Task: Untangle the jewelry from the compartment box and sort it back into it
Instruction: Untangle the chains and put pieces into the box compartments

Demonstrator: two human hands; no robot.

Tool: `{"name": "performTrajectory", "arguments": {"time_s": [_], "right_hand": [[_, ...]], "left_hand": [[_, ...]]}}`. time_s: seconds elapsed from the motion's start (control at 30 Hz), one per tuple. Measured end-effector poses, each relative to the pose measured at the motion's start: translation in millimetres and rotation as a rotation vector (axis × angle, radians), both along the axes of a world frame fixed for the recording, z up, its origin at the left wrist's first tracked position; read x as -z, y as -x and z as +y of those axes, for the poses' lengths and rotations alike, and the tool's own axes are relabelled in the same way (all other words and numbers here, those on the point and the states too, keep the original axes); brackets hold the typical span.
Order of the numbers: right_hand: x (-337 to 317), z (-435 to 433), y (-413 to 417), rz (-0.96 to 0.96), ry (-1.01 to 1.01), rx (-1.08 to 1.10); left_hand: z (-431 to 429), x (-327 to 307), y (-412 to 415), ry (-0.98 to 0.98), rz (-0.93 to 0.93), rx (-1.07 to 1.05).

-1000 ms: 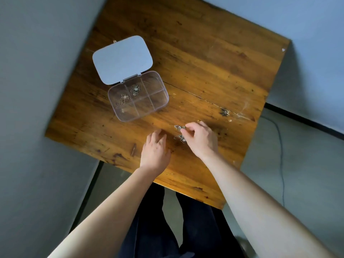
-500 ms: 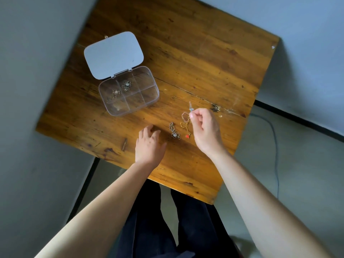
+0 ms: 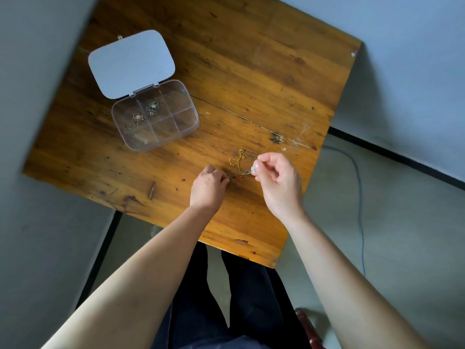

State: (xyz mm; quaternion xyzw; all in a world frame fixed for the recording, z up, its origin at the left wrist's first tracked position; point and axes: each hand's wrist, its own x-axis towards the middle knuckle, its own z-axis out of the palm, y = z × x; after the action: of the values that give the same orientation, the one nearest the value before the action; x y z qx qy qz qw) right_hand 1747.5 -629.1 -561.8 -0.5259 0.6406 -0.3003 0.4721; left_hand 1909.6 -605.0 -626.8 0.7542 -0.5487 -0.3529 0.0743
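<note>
Links of the tangled jewelry (image 3: 236,167) too small to trace, left hand (image 3: 208,186) fingertips covering one end (dark piece), upper arms cut off.

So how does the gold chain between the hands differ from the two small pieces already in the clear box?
The tangled gold chain with a red bead lies loose on the wooden table; the two small dark metal pieces each sit in their own compartment of the clear plastic compartment box. The chain is pulled between the left hand and right hand; the pieces are untouched. The chain spreads wider. All are small jewelry.
</note>
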Motion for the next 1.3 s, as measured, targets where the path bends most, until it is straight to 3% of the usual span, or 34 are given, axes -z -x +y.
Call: {"name": "performTrajectory", "arguments": {"time_s": [0.13,0.3,0.47,0.73,1.03,1.17,1.3], "right_hand": [[22.5,13.6,-6.1,-0.001,-0.278,-0.025],[51.9,32.4,-3.7,0.198,-0.447,-0.111],[66.9,46.8,-4.9,0.415,-0.282,0.015],[71.9,63.9,-4.2,0.524,0.177,-0.174],[75.8,48.0,-8.7,0.744,-0.044,-0.416],[67.4,46.1,-18.5,0.67,-0.042,-0.369],[41.4,31.3,-46.9,0.43,0.242,-0.288]], "left_hand": [[8.1,-2.7,-5.2,-0.012,-0.008,-0.011],[24.4,-3.2,-26.3,-0.064,-0.043,-0.105],[37.9,-2.8,-46.7,-0.088,-0.028,-0.281],[51.7,-1.3,-59.0,-0.063,0.037,-0.351],[38.2,-20.9,-65.1,-0.033,0.133,-0.47],[23.9,-47.5,-72.5,0.114,0.149,-0.463],[7.8,-83.3,-89.4,0.277,0.298,-0.652]]}}
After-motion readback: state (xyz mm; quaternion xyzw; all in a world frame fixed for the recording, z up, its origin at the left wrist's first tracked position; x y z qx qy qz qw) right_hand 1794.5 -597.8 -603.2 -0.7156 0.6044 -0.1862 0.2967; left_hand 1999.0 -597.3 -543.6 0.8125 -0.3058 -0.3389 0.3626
